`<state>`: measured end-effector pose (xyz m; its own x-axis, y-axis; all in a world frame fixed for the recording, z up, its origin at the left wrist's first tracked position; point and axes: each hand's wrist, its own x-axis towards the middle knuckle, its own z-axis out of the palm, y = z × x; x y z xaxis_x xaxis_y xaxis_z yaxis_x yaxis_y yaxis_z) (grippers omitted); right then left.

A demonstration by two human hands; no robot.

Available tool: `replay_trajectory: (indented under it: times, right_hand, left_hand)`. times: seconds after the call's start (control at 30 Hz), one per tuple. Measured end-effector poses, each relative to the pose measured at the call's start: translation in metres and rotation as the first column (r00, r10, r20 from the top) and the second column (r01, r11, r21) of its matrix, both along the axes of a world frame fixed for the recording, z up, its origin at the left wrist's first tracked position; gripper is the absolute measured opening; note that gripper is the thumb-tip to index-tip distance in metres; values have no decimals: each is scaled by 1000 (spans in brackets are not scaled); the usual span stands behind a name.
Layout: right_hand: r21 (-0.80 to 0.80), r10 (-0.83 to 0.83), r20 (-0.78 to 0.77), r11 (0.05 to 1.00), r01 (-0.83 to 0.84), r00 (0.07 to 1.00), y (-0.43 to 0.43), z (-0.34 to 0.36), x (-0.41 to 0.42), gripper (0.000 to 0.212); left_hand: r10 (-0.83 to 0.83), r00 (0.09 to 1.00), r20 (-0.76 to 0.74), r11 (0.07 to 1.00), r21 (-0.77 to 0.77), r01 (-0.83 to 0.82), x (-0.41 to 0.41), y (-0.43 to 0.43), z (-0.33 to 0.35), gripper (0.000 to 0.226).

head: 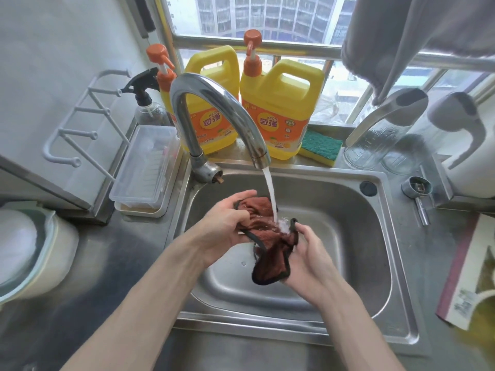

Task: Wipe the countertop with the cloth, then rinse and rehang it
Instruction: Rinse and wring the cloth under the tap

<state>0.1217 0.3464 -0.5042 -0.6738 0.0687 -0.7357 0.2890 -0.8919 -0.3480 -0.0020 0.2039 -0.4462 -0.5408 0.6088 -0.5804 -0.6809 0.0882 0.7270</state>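
A brown cloth (pixel 263 228) with a dark edge hangs over the steel sink (pixel 356 236), stretched between both hands. My left hand (pixel 227 223) grips its upper left part. My right hand (pixel 308 253) holds its lower right part, and a corner dangles below. Water runs from the curved chrome tap (pixel 214 103) onto the cloth's middle. The steel countertop (pixel 128 263) lies to the left of the sink.
Two yellow detergent jugs (pixel 284 113) and a green sponge (pixel 320 147) stand on the sill behind. A clear plastic box (pixel 146 170), a spray bottle (pixel 147 103) and a white rack (pixel 80 124) are at the left. A grey cloth (pixel 417 36) hangs top right, kettles below.
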Motion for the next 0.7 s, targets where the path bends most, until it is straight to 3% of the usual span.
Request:
replay_trajectory:
  times: [0.13, 0.27, 0.4, 0.5, 0.63, 0.7]
  right_hand:
    - [-97, 2, -59, 995, -8, 998, -14, -1, -20, 60]
    - [-117, 49, -152, 991, -68, 987, -20, -4, -32, 50]
    - [-159, 130, -206, 974, -164, 970, -33, -11, -38, 69]
    - [-204, 36, -161, 976, -69, 986, -40, -9, -40, 64]
    - [-52, 26, -81, 998, -30, 996, -27, -2, -41, 35]
    - [60, 18, -26, 998, -16, 999, -18, 2, -40, 34]
  left_hand:
    - [39, 997, -67, 997, -60, -43, -14, -26, 15, 62]
    - [71, 996, -61, 997, -29, -72, -23, -43, 32, 58]
    - [72, 997, 13, 996, 43, -73, -17, -36, 40, 60]
    - [72, 997, 25, 995, 60, -74, -16, -31, 40, 57]
    - [77, 996, -54, 996, -30, -79, -23, -34, 31, 40]
    - [133, 985, -109, 982, -121, -146, -23, -31, 22, 38]
